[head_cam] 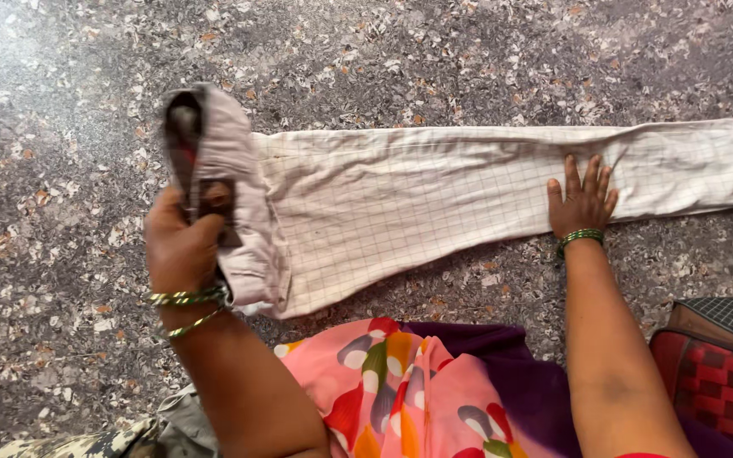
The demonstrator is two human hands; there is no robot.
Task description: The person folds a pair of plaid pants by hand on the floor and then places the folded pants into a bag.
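Your left hand (181, 242) is gripping the checked trousers' (434, 199) waistband, its fingers hidden behind the fabric; your right hand (583, 202) is pressing flat, fingers spread, on the leg

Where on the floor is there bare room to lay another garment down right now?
Bare speckled floor runs all along above the checked trousers, and left of the left hand gripping the waistband. Below it is crowded: the pink patterned cloth, the right hand pressing the leg, and folded checked fabrics at lower right.

Left hand (181, 246) in closed grip, right hand (581, 203) flat, fingers spread.
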